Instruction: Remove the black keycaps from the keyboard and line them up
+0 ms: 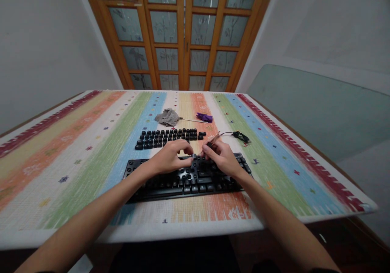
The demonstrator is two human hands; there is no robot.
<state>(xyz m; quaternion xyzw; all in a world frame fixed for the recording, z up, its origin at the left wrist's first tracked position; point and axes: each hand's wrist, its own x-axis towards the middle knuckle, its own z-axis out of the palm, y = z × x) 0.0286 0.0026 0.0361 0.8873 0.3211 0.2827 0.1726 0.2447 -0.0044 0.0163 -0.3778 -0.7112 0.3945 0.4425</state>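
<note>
A black keyboard (170,191) lies across the near part of the table, with many of its keycaps off in the upper area. Over its top middle, my left hand (174,156) has thumb and forefinger closed at a small dark keycap (194,156). Just to the right, my right hand (224,156) grips a slim tool (215,137) with a brownish upper end. A thin wire-like tip shows toward the keycap; the tool's exact kind is unclear. Behind the keyboard, loose black keycaps (166,137) stand in rows. Both hands partly hide the keys.
Beyond the keycaps lie a crumpled grey cloth (168,117), a thin rod (191,120) and a purple item (204,117). The bundled black cable (240,137) sits right of the keycaps. A striped tablecloth (91,175) covers the table; wooden glass-paned doors (183,45) stand behind.
</note>
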